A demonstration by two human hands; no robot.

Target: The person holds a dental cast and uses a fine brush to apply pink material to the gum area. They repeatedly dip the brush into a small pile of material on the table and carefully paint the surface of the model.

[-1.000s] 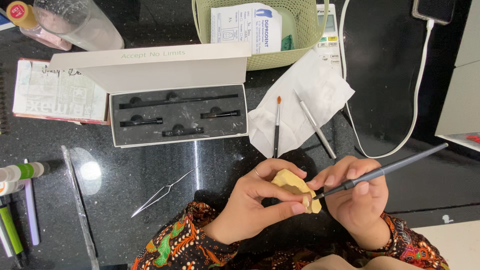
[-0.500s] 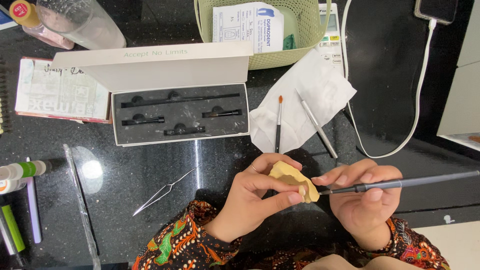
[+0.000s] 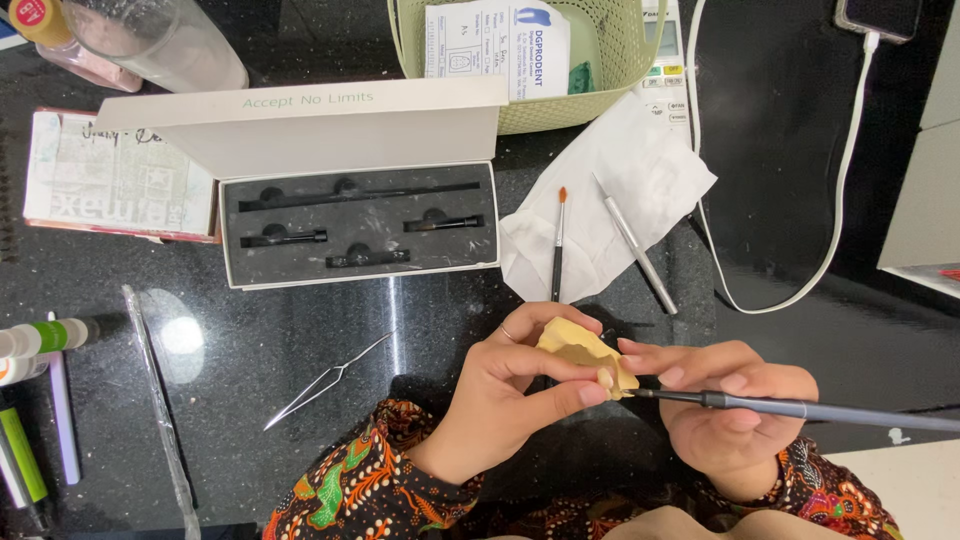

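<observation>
The left hand (image 3: 510, 385) is pinching a small yellow dental cast (image 3: 580, 350) between thumb and fingers, near the counter's (image 3: 420, 340) front edge. The right hand (image 3: 735, 410) is gripping a long grey-handled instrument (image 3: 800, 408) like a pen, its fine tip touching the cast's right side (what the tip is doing there is too small to tell).

Just beyond the hands, one white tissue (image 3: 640, 190) is lying with two tools on it: one orange-tipped brush (image 3: 558, 245) and one slim metal instrument (image 3: 635, 245). To the left, one pair of steel tweezers (image 3: 325, 382) is resting on the bare black stone.

Farther back, one open white box (image 3: 355, 200) is showing a dark foam tray holding four dark rod-shaped pieces. Behind it, toward the back edge, one pale green basket (image 3: 600, 100) is holding a white printed packet (image 3: 497, 45). A white cable (image 3: 830, 220) is looping toward the back right corner, where it is plugged into a phone (image 3: 880, 15). At the left edge, several pens or tubes (image 3: 35, 400) are lying, partly cut off.
</observation>
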